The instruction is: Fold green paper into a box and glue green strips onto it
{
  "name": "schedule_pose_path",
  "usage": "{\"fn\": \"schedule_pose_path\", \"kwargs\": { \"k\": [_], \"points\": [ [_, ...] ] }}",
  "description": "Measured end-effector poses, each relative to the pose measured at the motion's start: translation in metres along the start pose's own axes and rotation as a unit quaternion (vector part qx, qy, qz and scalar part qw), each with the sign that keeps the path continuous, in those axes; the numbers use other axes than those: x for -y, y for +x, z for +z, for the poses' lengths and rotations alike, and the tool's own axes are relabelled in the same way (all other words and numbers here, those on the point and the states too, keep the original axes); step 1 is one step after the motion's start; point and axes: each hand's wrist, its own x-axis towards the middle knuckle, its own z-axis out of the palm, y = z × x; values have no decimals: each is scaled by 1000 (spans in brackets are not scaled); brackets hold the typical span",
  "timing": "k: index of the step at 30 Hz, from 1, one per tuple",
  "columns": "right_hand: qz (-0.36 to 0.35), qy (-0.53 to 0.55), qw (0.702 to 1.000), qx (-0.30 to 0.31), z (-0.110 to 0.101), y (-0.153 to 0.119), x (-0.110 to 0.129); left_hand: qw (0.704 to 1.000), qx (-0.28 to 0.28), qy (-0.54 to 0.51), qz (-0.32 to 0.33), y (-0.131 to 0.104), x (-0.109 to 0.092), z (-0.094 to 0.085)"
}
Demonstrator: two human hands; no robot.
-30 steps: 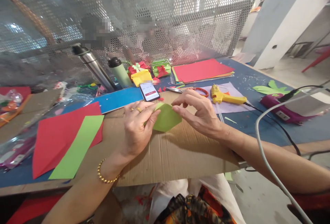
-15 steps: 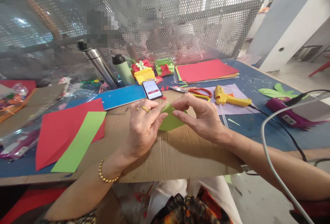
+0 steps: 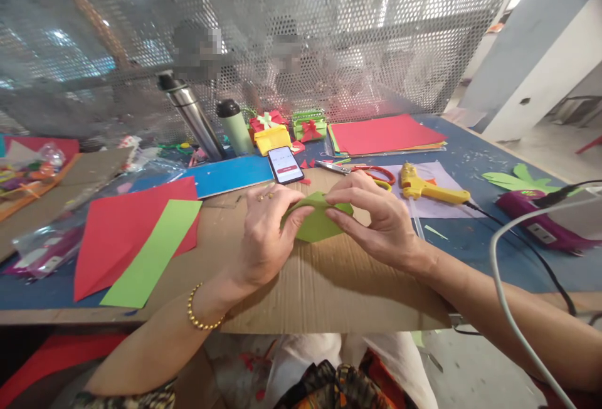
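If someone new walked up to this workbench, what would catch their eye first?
Probably the bright green paper pinched between the left hand and right hand, above brown cardboard. Next, likely the large red sheet at left and the yellow glue gun on pale purple paper at right.

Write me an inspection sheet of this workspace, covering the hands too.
Surface: cardboard lies over part of a blue table.
Work pieces: folded green paper between the hands; green strip partly over a red sheet.
Clutter: phone, scissors, glue gun, metal bottle, green bottle, small paper scraps.
Left hand: pinches the folded green paper.
Right hand: pinches its other side.
Cables: a black one leaves the glue gun; a pale one passes in front of the right forearm.
Surroundings: mesh screen behind; liquid spills, nothing seen.
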Motion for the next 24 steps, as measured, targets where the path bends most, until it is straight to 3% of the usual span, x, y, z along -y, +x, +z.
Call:
{"fn": "schedule_pose_path", "kwargs": {
  "k": [10,24],
  "points": [
    [-42,-100,994,-26,0,0,7,999,15,23,20,-1,0,0],
    [-62,-132,989,6,-2,2,4,999,5,16,27,-2,-1,2]
  ]
}}
